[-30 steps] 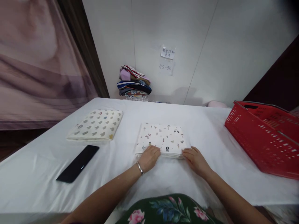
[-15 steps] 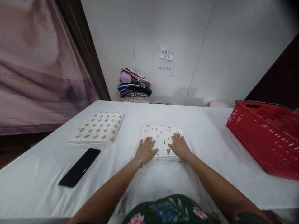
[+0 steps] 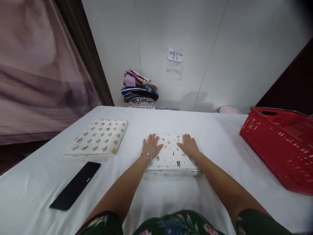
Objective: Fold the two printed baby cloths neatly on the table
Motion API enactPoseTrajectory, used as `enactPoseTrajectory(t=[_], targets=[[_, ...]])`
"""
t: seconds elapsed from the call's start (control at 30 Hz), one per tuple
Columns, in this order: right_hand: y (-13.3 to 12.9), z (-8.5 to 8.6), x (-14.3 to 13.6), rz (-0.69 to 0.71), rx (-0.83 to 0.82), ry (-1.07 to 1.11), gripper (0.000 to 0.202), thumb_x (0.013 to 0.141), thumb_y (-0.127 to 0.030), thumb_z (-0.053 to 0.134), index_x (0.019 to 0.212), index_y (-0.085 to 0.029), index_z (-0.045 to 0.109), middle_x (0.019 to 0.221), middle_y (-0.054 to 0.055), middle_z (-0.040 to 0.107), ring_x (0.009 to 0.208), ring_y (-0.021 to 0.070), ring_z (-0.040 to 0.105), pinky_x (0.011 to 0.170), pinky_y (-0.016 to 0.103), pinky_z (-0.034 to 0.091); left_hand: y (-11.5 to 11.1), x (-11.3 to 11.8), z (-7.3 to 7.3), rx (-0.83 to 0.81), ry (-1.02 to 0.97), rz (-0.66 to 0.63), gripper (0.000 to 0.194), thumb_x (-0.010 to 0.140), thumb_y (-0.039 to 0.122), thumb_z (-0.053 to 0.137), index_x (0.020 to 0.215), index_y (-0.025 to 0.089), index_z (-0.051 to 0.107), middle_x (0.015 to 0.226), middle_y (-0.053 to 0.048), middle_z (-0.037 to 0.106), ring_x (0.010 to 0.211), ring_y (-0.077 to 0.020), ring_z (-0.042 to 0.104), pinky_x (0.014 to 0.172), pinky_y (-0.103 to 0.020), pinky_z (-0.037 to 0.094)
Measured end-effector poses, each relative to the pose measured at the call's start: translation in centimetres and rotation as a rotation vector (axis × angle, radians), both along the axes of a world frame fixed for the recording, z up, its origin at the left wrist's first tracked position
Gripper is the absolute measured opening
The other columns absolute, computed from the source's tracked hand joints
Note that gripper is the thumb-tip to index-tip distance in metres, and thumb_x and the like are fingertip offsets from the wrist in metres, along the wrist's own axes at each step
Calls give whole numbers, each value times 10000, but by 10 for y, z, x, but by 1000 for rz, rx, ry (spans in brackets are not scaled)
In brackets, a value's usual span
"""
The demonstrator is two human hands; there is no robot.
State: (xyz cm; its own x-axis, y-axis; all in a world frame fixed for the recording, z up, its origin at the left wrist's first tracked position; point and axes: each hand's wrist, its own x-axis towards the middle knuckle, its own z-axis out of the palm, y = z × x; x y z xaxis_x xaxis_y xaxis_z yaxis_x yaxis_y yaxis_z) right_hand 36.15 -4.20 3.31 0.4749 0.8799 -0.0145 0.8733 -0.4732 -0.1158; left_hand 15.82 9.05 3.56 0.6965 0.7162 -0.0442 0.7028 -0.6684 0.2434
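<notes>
Wears a green floral shirt [image 3: 176,225] at the near edge, with more of both sleeves in view than half a second ago. Has a black phone [image 3: 75,186] lying at left on the white table [image 3: 220,137], in the same place as before. Has the folded cloth [image 3: 170,153] flat at table centre, layered edge toward the body. Rests the left hand [image 3: 151,146] palm down at its far left corner, fingers spread, pinching nothing. Rests the right hand [image 3: 189,146] palm down near the far right corner, fingers spread, also pinching nothing. Reaches farther across than half a second ago, exposing the near left corner. Leaves the second cloth [image 3: 100,138], beyond the phone, and the red basket [image 3: 276,150], at right, unmoved. Faces a fabric pile [image 3: 140,88] past the table, then paper notes [image 3: 175,55] on the wall [image 3: 110,39].
</notes>
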Motion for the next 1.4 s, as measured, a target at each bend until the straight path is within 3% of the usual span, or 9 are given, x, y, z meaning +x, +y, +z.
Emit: enactPoseTrajectory(t=[0.13, 0.37, 0.53, 0.67, 0.77, 0.9, 1.0, 1.17, 1.4], targets=[[-2, -12, 7, 1, 13, -5, 791, 845, -633, 199, 1412, -82, 218, 1486, 131, 152, 1367, 249, 52, 1080, 441, 61, 2, -3, -14, -1, -13, 5, 701, 829, 636, 167, 1420, 262, 196, 1514, 10, 32, 1380, -252, -27, 1077, -543, 108], [-1, -4, 10, -1, -15, 53, 778, 847, -630, 196, 1400, -85, 248, 1479, 148, 172, 1363, 266, 74, 1070, 483, 67, 6, -4, -8, -60, -48, -2, 702, 826, 636, 207, 1411, 249, 224, 1512, -21, 70, 1380, -252, 1, 1069, -551, 114], [-4, -10, 20, 5, 19, 24, 732, 858, -596, 242, 1399, -104, 253, 1490, 129, 139, 1367, 260, 27, 1069, 492, 69, 7, -5, -8, -50, -57, -12, 708, 832, 622, 207, 1421, 229, 191, 1511, -37, 65, 1381, -239, -19, 1076, -547, 71], [-5, -10, 24, -2, 100, 178, 730, 835, -573, 345, 1385, -97, 291, 1485, 126, 163, 1368, 259, 43, 1082, 469, 94, 7, -6, -6, -114, -115, 6, 668, 837, 582, 287, 1405, 234, 234, 1511, -38, 78, 1382, -230, 1, 1084, -507, 115], [-18, -6, 26, -76, 220, 344, 717, 835, -531, 357, 1380, -69, 299, 1481, 136, 167, 1365, 249, 93, 1093, 414, 153, 5, -20, -2, -205, -243, 118, 630, 835, 514, 376, 1377, 204, 298, 1505, -65, 125, 1374, -218, 109, 1086, -399, 200], [-55, -6, 21, -332, 441, 647, 707, 790, -513, 451, 1362, -108, 352, 1383, 135, 393, 1251, 251, 388, 1041, 379, 306, -8, -50, 4, -329, -318, 328, 557, 846, 430, 396, 1324, 144, 377, 1366, -118, 430, 1234, -208, 419, 1011, -310, 326], [-80, -7, 14, -425, 520, 841, 750, 730, -493, 550, 1354, -119, 365, 1329, 124, 468, 1163, 233, 491, 989, 329, 380, -17, -62, 10, -412, -310, 414, 508, 854, 435, 367, 1255, 134, 455, 1238, -116, 559, 1106, -205, 536, 933, -295, 388], [-104, 4, 5, -517, 414, 1004, 925, 681, -564, 609, 1399, -96, 261, 1273, 161, 513, 1062, 241, 568, 870, 301, 477, -22, -58, 17, -497, -263, 446, 489, 799, 518, 417, 989, 114, 617, 1120, -163, 625, 1029, -267, 585, 829, -315, 435], [-123, 19, -5, -515, 244, 1144, 957, 646, -629, 617, 1386, -123, 281, 1250, 174, 521, 928, 245, 621, 704, 331, 545, -34, -67, 30, -605, -295, 467, 525, 712, 576, 518, 948, 118, 623, 1061, -158, 651, 943, -279, 618, 704, -292, 468]])
